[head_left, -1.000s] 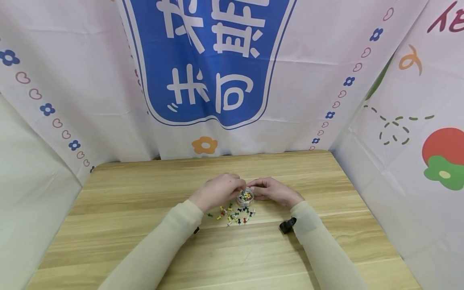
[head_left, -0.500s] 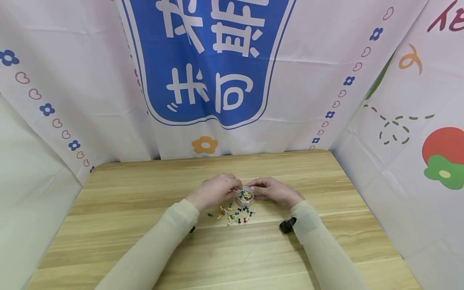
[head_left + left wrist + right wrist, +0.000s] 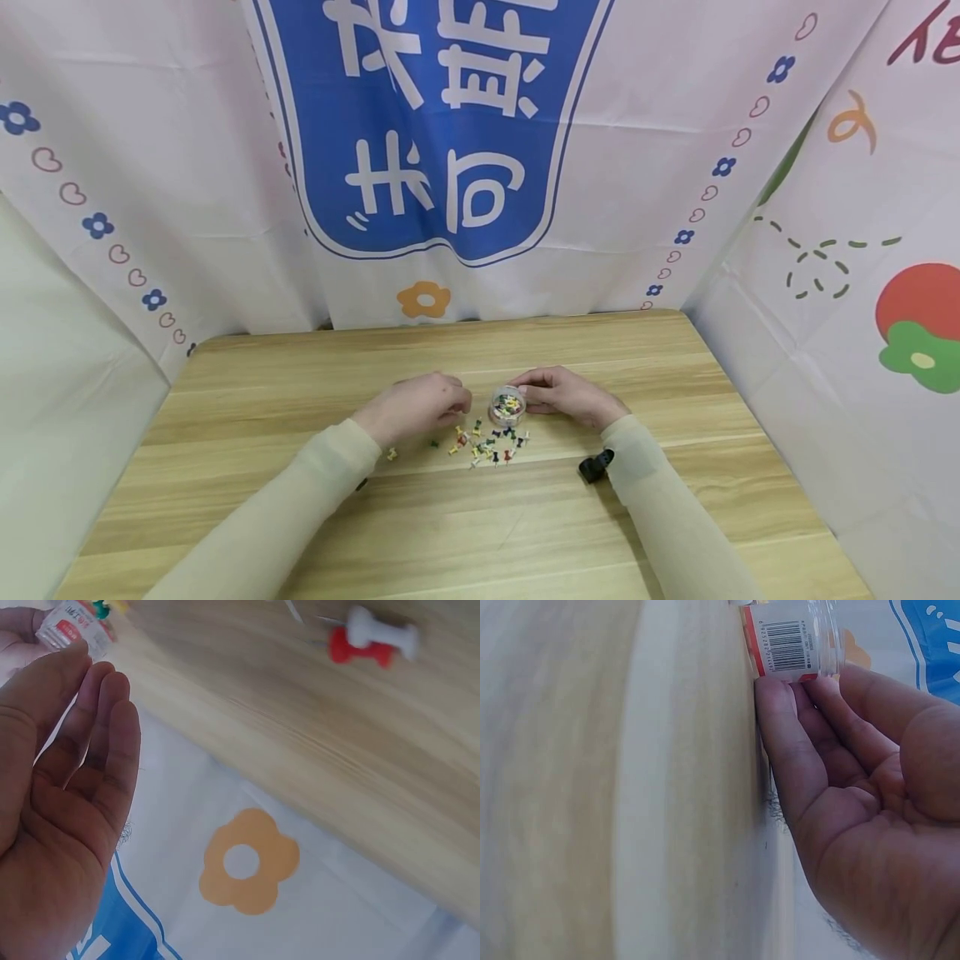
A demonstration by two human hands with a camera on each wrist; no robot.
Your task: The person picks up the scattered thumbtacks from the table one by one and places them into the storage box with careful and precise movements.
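A small clear round jar (image 3: 507,422) stands on the table with colourful push pins inside; a barcode label (image 3: 786,645) shows on it in the right wrist view. My right hand (image 3: 564,393) holds the jar's right side between thumb and fingertips. Left of the jar, my left hand (image 3: 420,405) hovers low over the table. Its fingers are gently bent, and the left wrist view shows nothing between them. Loose push pins lie in front of the jar, among them a red push pin (image 3: 507,455). A white push pin (image 3: 382,634) fills part of the left wrist view.
The wooden table (image 3: 495,533) runs back to a white printed cloth (image 3: 615,250) hung behind it. A single yellow push pin (image 3: 392,454) lies beside my left wrist, apart from the scatter. A black device (image 3: 595,467) sits at my right wrist.
My left hand has drawn away from the jar's rim to the left and slightly toward me. The yellow push pin by the left wrist now shows. The right hand and jar stay put.
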